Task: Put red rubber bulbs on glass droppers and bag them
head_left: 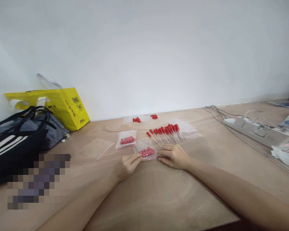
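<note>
A clear zip bag (147,156) lies in front of me with several red-bulbed glass droppers (146,151) inside. My left hand (128,165) is closed, pinching the bag's near left corner. At the near right corner, the curled fingers of my right hand (173,156) hold the same bag. Just beyond my right hand, loose droppers (167,131) lie side by side, red bulbs pointing away from me. To the left of the bag in my hands is a stack of filled zip bags (127,140). Farther left lies a flat, clear zip bag (96,149).
Red bulbs (136,119) rest on clear plastic by the wall. More clear bags (190,130) lie behind the loose droppers. A yellow bag (73,109) and a dark bag (16,150) stand at left. On the right are a power strip (257,130) with cables and a crumpled tissue (284,156).
</note>
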Tool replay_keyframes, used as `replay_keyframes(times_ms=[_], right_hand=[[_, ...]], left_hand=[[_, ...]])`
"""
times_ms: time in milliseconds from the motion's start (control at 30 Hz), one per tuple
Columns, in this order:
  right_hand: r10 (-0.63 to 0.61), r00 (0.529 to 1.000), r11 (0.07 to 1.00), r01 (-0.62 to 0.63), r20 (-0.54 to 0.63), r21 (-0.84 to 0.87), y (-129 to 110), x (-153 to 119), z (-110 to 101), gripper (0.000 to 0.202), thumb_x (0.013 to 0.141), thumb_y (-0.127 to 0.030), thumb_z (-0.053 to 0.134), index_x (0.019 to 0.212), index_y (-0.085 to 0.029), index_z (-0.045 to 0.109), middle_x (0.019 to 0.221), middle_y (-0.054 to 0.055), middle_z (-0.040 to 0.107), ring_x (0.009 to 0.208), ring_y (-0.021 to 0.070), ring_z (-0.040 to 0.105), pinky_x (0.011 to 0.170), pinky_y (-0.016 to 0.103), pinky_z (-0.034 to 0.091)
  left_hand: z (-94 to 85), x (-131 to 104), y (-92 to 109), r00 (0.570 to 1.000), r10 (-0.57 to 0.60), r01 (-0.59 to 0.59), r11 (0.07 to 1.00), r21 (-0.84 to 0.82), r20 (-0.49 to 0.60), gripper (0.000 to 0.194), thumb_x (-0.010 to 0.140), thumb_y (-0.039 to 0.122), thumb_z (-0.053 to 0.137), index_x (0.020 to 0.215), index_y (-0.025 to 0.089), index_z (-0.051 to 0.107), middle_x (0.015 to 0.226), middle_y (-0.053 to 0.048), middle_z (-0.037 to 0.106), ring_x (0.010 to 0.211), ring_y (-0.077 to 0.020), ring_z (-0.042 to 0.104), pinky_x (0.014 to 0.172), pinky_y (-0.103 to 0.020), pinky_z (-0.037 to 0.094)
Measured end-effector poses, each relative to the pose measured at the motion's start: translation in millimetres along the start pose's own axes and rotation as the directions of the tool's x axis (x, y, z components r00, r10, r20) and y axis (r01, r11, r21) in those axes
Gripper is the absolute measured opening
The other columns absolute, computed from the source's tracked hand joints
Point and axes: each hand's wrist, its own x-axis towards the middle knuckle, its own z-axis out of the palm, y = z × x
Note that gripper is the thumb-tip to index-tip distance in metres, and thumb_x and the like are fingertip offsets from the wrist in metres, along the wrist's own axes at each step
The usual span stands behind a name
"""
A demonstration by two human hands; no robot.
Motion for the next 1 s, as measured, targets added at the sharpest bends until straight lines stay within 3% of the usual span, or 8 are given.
replay_keyframes(times_ms=[100, 200, 300, 400, 567, 767, 1000], right_hand=[[-0.135, 0.988, 0.971, 0.116, -0.077, -0.209, 1, 2, 1, 0.019, 0.083, -0.027, 0.045, 0.078, -0.017, 0.061, 0.064, 0.001, 0.058, 0.062, 0.0114, 0.049, 0.052, 0.024, 0.029], [-0.222, 0.97, 0.932, 0.182, -0.097, -0.312, 2, 6, 5, 0.021, 0.085, -0.026, 0.043, 0.076, -0.017, 0.06, 0.06, 0.0, 0.056, 0.06, 0.0104, 0.047, 0.05, 0.025, 0.026], [-0.297, 0.952, 0.901, 0.252, -0.078, -0.353, 3, 9, 10, 0.02, 0.085, -0.02, 0.042, 0.077, -0.015, 0.059, 0.06, 0.0, 0.055, 0.058, 0.0099, 0.045, 0.049, 0.026, 0.024], [-0.348, 0.936, 0.881, 0.307, -0.052, -0.361, 5, 10, 13, 0.02, 0.084, -0.014, 0.04, 0.076, -0.013, 0.058, 0.059, 0.001, 0.054, 0.056, 0.0099, 0.044, 0.048, 0.026, 0.023], [-0.356, 0.934, 0.89, 0.337, -0.008, -0.309, 6, 10, 12, 0.022, 0.085, -0.014, 0.038, 0.072, -0.013, 0.056, 0.06, 0.001, 0.053, 0.056, 0.0099, 0.043, 0.049, 0.026, 0.024], [-0.355, 0.935, 0.899, 0.343, 0.007, -0.272, 2, 13, 10, 0.025, 0.084, -0.014, 0.038, 0.066, -0.015, 0.054, 0.061, 0.002, 0.055, 0.057, 0.0106, 0.042, 0.049, 0.026, 0.024], [-0.319, 0.946, 0.911, 0.289, -0.062, -0.293, -1, 14, 13, 0.025, 0.082, -0.014, 0.041, 0.06, -0.015, 0.052, 0.056, 0.0, 0.052, 0.054, 0.0103, 0.04, 0.048, 0.027, 0.019]], left_hand=[[0.6, -1, -2, 0.994, -0.114, 0.112, 0.986, -0.12, -0.007, 0.018, 0.086, 0.013, 0.041, 0.083, 0.014, 0.058, 0.076, -0.004, 0.066, 0.067, -0.0108, 0.063, 0.056, -0.019, 0.05], [0.0, -1, -4, 0.986, -0.169, 0.168, 0.966, -0.195, 0.011, 0.015, 0.084, 0.012, 0.044, 0.082, 0.015, 0.059, 0.076, -0.003, 0.065, 0.069, -0.0103, 0.063, 0.06, -0.019, 0.051], [0.1, -3, -4, 0.986, -0.168, 0.168, 0.967, -0.192, 0.018, 0.015, 0.084, 0.013, 0.044, 0.083, 0.015, 0.059, 0.077, -0.003, 0.066, 0.067, -0.01, 0.063, 0.058, -0.018, 0.051], [0.7, -6, -6, 0.996, -0.09, 0.088, 0.989, -0.117, -0.012, 0.015, 0.083, 0.015, 0.045, 0.078, 0.016, 0.06, 0.075, -0.002, 0.067, 0.064, -0.0099, 0.063, 0.052, -0.017, 0.048], [0.5, -8, -7, 0.999, 0.013, -0.012, 1.0, 0.003, -0.031, 0.019, 0.082, 0.012, 0.044, 0.074, 0.016, 0.061, 0.072, -0.001, 0.067, 0.059, -0.0103, 0.062, 0.047, -0.019, 0.046], [-0.2, -5, -9, 0.997, 0.08, -0.079, 0.996, 0.034, -0.001, 0.019, 0.083, 0.01, 0.042, 0.076, 0.015, 0.06, 0.072, -0.003, 0.067, 0.058, -0.0115, 0.063, 0.048, -0.021, 0.048], [2.5, -2, -11, 0.999, 0.042, -0.043, 0.999, -0.022, -0.034, 0.017, 0.082, 0.01, 0.044, 0.079, 0.014, 0.059, 0.074, -0.004, 0.067, 0.066, -0.0135, 0.063, 0.056, -0.023, 0.052]])
